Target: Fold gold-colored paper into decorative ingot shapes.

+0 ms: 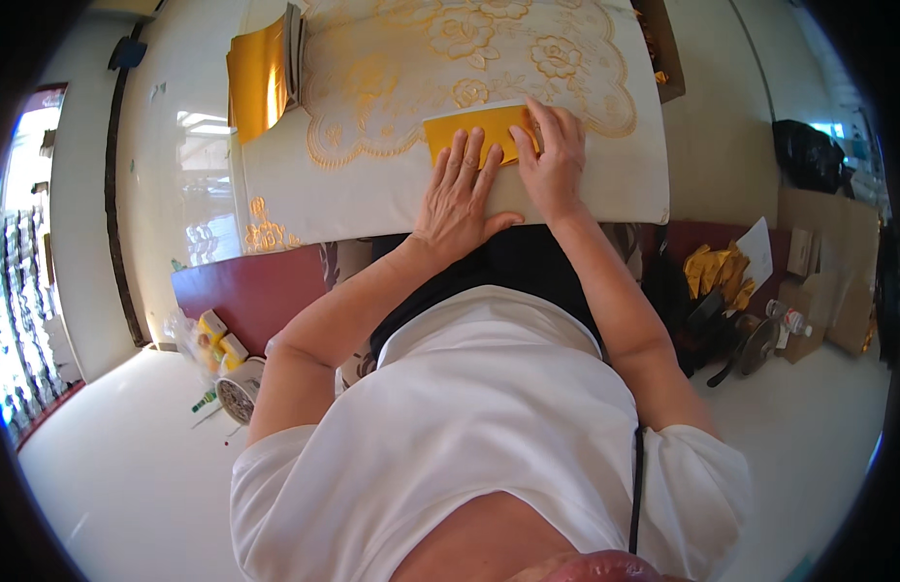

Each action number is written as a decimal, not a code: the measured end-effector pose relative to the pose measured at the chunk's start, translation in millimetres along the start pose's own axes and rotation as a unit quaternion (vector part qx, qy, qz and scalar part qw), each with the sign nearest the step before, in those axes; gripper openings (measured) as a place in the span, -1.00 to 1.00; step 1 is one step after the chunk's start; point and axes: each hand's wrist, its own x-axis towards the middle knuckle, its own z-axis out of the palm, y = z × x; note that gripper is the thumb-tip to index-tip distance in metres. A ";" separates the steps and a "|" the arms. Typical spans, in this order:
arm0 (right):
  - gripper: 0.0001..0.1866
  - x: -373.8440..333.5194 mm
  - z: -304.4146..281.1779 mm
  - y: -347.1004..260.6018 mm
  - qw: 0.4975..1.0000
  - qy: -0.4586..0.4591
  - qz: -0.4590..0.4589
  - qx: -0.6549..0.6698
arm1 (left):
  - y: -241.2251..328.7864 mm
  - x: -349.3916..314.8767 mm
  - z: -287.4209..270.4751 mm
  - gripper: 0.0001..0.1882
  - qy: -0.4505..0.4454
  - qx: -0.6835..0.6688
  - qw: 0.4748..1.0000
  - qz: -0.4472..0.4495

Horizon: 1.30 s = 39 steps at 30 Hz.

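Note:
A sheet of shiny gold paper (450,131) with a pale strip along its far edge lies on the table near its front edge. My left hand (458,194) rests flat on the sheet's near left part, fingers stretched out and thumb spread to the side. Curled at the sheet's right end is my right hand (555,160), its thumb on the gold surface and its fingers bent round the far right corner. What lies under those fingers is hidden. A curved stack of gold sheets (259,82) sits at the table's far left.
A cream cloth with gold flower embroidery (368,121) covers the table. A brown box (665,53) stands beyond its right edge. Crumpled gold paper (717,270), a plastic bottle (789,318) and a dark pan (757,347) lie lower right. A bucket (239,393) stands lower left.

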 end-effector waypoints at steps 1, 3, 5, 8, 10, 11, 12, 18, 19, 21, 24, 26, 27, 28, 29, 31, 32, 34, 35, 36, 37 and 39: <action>-0.54 -1.0 -0.3 0.6 1.000 0.016 -0.012 0.006 | -0.3 0.1 0.0 0.07 -0.003 0.000 1.000 0.002; -0.60 -4.7 -4.6 -0.3 0.999 -0.006 -0.039 0.015 | -1.2 -0.4 2.6 0.08 0.003 0.005 1.000 -0.001; -0.65 -10.1 -7.7 -6.0 0.997 -0.028 -0.067 0.024 | -1.9 -2.2 4.6 0.08 0.009 0.011 1.000 -0.006; -0.71 -18.7 -11.1 -10.3 0.992 -0.057 -0.109 0.005 | -2.0 -1.2 5.8 0.09 0.019 -0.002 1.000 -0.006; -0.74 -22.3 -12.9 -10.8 0.989 -0.093 -0.110 -0.006 | -2.4 -1.9 5.8 0.10 0.019 -0.006 1.000 0.002; -0.74 -22.7 -12.9 -10.4 0.989 -0.095 -0.113 -0.005 | -2.2 -2.1 5.9 0.10 0.021 -0.007 1.000 0.000; -0.74 -22.7 -12.8 -10.3 0.989 -0.093 -0.111 -0.004 | -2.1 -1.9 6.0 0.10 0.019 -0.008 1.000 0.000; -0.75 -23.1 -12.1 -10.0 0.991 -0.087 -0.104 0.001 | -2.9 -0.8 3.9 0.09 0.017 -0.024 1.000 0.001; -0.75 -23.5 -12.1 -10.1 0.991 -0.087 -0.101 0.004 | -2.8 -0.7 3.4 0.09 0.016 -0.029 0.999 0.001; -0.75 -23.7 -11.9 -10.2 0.991 -0.085 -0.101 0.002 | -2.4 -0.5 2.7 0.10 0.020 -0.032 0.999 0.002; -0.74 -23.9 -12.5 -9.5 0.991 -0.086 -0.099 0.000 | -2.8 0.0 3.5 0.11 0.026 -0.034 0.999 0.005; -0.74 -23.9 -13.2 -9.3 0.992 -0.086 -0.096 -0.001 | -3.2 0.1 4.4 0.12 0.027 -0.034 0.999 0.010; -0.72 -24.5 -13.6 -10.3 0.992 -0.089 -0.094 -0.003 | -3.1 0.1 4.2 0.12 0.026 -0.032 0.999 0.011; -0.70 -25.1 -14.1 -11.3 0.992 -0.091 -0.092 -0.005 | -3.3 0.2 3.8 0.12 0.025 -0.029 0.999 0.012; -0.70 -25.6 -14.7 -12.5 0.992 -0.088 -0.088 -0.008 | -5.3 -0.6 2.1 0.12 0.023 -0.030 0.999 0.017; -0.66 -29.5 -16.3 -12.3 0.990 -0.097 -0.099 -0.003 | -10.8 -1.4 -4.5 0.13 -0.009 -0.026 0.999 0.042; -0.66 -33.2 -17.2 -12.4 0.991 -0.096 -0.092 -0.006 | -14.5 -1.4 -8.2 0.13 -0.014 -0.028 0.998 0.048; -0.60 -39.5 -20.1 -15.4 0.989 -0.110 -0.101 0.011 | -20.7 -0.8 -19.1 0.15 -0.053 -0.037 0.995 0.077; -0.60 -42.4 -22.9 -15.9 0.989 -0.109 -0.097 0.009 | -21.8 0.3 -21.2 0.15 -0.055 -0.037 0.995 0.080; -0.53 -45.0 -25.5 -17.4 0.986 -0.128 -0.105 0.001 | -23.2 0.5 -23.6 0.15 -0.064 -0.036 0.993 0.088; -0.46 -47.0 -27.5 -18.3 0.983 -0.147 -0.112 -0.006 | -24.4 0.7 -26.0 0.16 -0.072 -0.035 0.992 0.095; -0.40 -49.1 -31.1 -17.6 0.980 -0.167 -0.107 0.003 | -25.1 2.3 -30.6 0.13 -0.080 -0.038 0.992 0.092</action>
